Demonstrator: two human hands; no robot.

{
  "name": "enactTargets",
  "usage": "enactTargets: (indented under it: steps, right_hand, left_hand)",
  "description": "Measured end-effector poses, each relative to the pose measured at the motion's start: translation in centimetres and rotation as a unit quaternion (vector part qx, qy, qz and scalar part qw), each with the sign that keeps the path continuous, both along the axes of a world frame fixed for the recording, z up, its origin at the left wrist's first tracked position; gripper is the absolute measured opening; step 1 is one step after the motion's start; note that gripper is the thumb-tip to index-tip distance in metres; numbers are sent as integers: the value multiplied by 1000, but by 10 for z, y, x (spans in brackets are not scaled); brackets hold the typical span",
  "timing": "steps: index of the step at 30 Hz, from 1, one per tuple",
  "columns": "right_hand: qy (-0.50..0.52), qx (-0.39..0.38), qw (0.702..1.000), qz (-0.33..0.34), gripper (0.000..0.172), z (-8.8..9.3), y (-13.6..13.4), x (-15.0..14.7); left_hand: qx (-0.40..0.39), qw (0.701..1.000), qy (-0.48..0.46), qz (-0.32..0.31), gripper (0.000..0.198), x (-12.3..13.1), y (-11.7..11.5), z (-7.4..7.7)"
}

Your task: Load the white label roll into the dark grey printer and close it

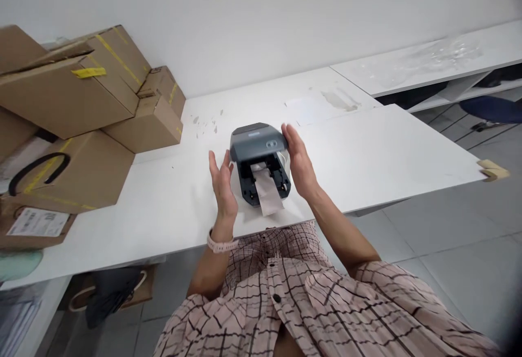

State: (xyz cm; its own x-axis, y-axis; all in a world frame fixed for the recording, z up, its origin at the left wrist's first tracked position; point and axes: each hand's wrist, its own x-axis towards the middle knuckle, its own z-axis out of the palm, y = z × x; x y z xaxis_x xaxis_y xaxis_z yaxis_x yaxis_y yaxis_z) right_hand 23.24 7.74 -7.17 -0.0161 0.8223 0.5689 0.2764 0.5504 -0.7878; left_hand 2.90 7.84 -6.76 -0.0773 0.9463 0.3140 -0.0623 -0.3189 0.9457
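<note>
A dark grey label printer [258, 142] stands on the white table near its front edge, its lid raised at the front. From the black interior a strip of pale label paper [269, 191] runs out toward me and hangs over the printer's front. My left hand [223, 185] is at the printer's left side, fingers apart, the fingertips close to the lid's edge. On the other side my right hand [299, 161] lies along the lid's right edge with fingers stretched out. Whether either palm presses on the lid is hard to tell.
Cardboard boxes [69, 93] with yellow tape are piled on the left of the white table [387, 155]. A sheet of paper [304, 111] lies behind the printer. Clear plastic wrap [444, 55] rests on the far right surface, and a dark blue chair [493, 109] stands below.
</note>
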Motion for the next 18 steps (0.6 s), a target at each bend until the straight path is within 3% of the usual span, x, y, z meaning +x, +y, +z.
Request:
enactTargets:
  steps: [2,5,7,10,14,16,18]
  right_hand:
    - [-18,19,999,-20,72,13,32,-3]
    - [-87,33,994,-65,78,33,76,-7]
    - [-139,37,986,-85,83,45,100,-8]
    - [-170,47,978,-111,84,59,125,-6]
    - [-199,132,960,-147,66,59,130,-5]
    - [-270,138,947,-103,49,49,121,-7]
    - [-387,79,918,-28,42,35,110,-11]
  left_hand:
    - [-9,1000,-2,18,79,-1,25,-2]
    - [-116,991,62,34,93,3,54,-22]
    - [-179,977,116,21,98,7,64,-37]
    - [-206,961,183,1,101,12,69,-52]
    - [-202,959,197,4,98,11,68,-56]
    - [-198,964,179,5,97,11,68,-56]
    - [-196,968,155,-1,97,11,69,-57]
